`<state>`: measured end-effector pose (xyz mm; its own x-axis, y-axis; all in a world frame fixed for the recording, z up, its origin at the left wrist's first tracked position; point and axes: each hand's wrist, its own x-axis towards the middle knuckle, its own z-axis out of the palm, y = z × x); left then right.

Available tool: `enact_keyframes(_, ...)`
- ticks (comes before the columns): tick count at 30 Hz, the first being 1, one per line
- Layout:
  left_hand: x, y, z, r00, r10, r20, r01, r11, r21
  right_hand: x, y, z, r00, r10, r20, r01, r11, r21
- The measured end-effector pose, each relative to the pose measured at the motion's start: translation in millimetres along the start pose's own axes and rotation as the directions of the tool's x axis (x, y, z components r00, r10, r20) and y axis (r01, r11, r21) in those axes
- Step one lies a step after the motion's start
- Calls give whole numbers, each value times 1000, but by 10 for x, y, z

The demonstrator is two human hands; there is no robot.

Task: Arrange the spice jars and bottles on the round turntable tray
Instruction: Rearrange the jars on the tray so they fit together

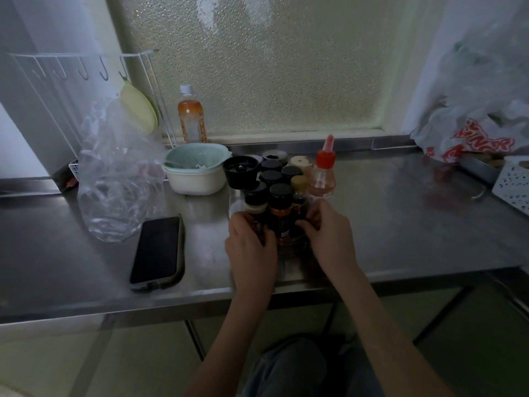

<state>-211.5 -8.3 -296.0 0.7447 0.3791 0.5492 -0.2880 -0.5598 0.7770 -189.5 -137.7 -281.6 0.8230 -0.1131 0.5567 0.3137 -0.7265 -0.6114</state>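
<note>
Head view looks down on a steel tabletop set against a frosted window, in dim light. Near the front edge, about the middle, a cluster of spice jars stands upright and packed close, mostly with black caps, long axes vertical. They seem to stand on a clear round tray, whose rim is faint and hard to make out. A red-capped squeeze bottle stands upright at the cluster's right rear, nozzle pointing up. A black grinder stands at the left rear.

The left hand curls its fingers round a dark jar at the front left of the cluster. The right hand curls its fingers against the front right; what it grips is hidden, jar or tray rim.

Left of the jars lie a phone, screen up, and a crumpled clear bag. Behind them a pale bowl holds a light green strainer. A drink bottle stands by the window, partly filled with orange liquid. A printed plastic bag rests at the right rear corner
</note>
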Motion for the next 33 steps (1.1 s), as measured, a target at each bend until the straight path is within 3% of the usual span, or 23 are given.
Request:
enact_keyframes(8,132,-150,-101,996,10,92,-7,999,-34,-75,38,21,1000,-13,-9,14,993,117)
enact_keyframes(13,137,-159,-146,997,10,76,-1,992,-127,-130,55,25,999,-13,-33,18,988,155)
enact_keyframes(16,152,-179,-171,993,38,109,-24,991,-128,-172,43,12,997,-72,-7,72,982,173)
enact_keyframes(19,190,-256,-239,947,161,280,-132,984,-119,-240,49,6,979,-160,129,134,972,194)
enact_keyframes(23,301,-350,-345,846,230,481,-195,973,-122,-234,102,14,960,-174,221,179,984,-5)
enact_keyframes(33,666,-396,26,803,207,559,-171,978,-117,201,333,130,939,-100,329,106,994,-3)
